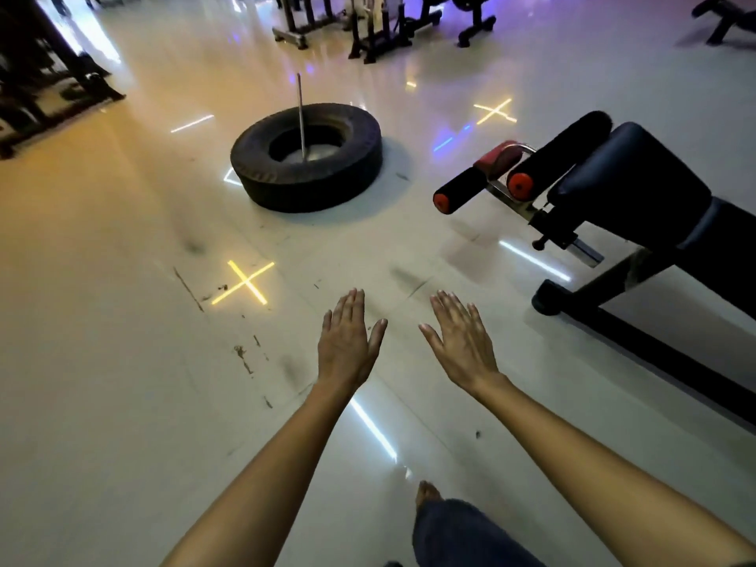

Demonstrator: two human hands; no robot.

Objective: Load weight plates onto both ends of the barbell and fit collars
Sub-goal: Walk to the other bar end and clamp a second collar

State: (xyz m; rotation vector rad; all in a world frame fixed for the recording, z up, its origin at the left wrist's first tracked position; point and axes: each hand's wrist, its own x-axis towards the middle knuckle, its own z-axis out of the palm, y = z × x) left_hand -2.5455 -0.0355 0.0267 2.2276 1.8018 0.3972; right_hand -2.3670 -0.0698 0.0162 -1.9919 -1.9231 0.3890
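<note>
Bare and flat, the left hand (351, 339) and right hand (461, 341) extend side by side, fingers straight, holding nothing, above the glossy pale floor (122, 362). Farther off, a black tyre (307, 157) lies flat; a thin metal bar (301, 116), possibly the barbell, stands upright in its centre. A padded bench (638, 198) stands at right.

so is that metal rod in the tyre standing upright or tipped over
Upright, leaning only slightly: the metal rod rises from the hole of the tyre, which lies flat on the floor.
</note>
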